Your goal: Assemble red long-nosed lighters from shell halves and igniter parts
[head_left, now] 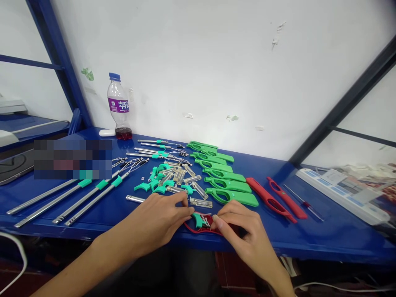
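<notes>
A red lighter handle half [202,231] lies at the table's front edge, inner side up. Inside it sit a teal trigger [197,220] and thin white wires [205,221]. My left hand [157,216] is closed at the handle's narrow left end, thumb and forefinger together beside the trigger. A metal tube [135,199] runs in behind this hand; whether it joins the handle is hidden. My right hand [243,231] grips the handle's right part, thumb and forefinger pinched by the wires. Its palm hides the handle's far end.
Clear fuel tanks [180,176] and loose teal triggers [144,187] lie beyond my hands. Green handle halves [232,197] form a row; red halves [269,200] and a screwdriver [305,203] lie right. Metal tubes [89,204] lie left. A bottle [119,107] stands by the wall.
</notes>
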`<state>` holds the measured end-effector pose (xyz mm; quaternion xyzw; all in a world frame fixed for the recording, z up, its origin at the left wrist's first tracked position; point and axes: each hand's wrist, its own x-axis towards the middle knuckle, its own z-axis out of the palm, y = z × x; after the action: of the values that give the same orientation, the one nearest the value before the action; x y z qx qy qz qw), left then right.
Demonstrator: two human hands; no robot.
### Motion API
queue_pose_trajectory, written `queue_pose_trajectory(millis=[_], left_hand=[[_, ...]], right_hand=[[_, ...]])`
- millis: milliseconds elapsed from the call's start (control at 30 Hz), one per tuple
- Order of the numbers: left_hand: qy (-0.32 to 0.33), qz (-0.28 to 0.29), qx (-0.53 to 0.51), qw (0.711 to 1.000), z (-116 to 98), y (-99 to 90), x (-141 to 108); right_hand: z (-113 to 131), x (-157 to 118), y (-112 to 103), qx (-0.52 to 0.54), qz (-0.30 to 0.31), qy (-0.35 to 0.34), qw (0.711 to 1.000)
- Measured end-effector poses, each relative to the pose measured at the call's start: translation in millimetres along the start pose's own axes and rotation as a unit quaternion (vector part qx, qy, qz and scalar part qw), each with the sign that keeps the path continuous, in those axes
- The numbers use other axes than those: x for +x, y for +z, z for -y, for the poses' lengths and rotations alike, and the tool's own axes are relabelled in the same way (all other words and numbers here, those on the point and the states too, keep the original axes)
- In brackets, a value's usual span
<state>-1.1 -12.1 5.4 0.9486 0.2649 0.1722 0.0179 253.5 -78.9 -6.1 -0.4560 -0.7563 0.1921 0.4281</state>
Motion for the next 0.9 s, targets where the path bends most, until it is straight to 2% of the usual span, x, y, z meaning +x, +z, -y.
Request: queue_pose_trajectory(millis=[133,267,467,700,900], left_hand=[[-0.002,-0.002,-0.018,1.0,4.6,-7.2,-0.4],[-0.035,-0.05,0.002,0.998,20.2,-19.4,-7.8],[-0.078,0.015,-0.005,0.997,30.8,-33.3,-14.2],[-0.06,0.04,-0.073,0.995,21.6,-24.4,-10.0],[-0.071,0.049,-0.091,0.992,19.6,-19.6,-7.9]], right_hand=[[0.3,-0.1,0.4,-0.008,0.006,-0.009,1.0],[0.3,0.1,0.2,-0.014,0.008,-0.003,1.0],[0.1,-1.6,0.3,-0.015,0.012,0.014,1.0],[-0.1,-2.8,2.2,-0.034,0.038,0.018,0.999],[0.4,-2.0,2.0,-0.049,0.044,0.018,0.998]])
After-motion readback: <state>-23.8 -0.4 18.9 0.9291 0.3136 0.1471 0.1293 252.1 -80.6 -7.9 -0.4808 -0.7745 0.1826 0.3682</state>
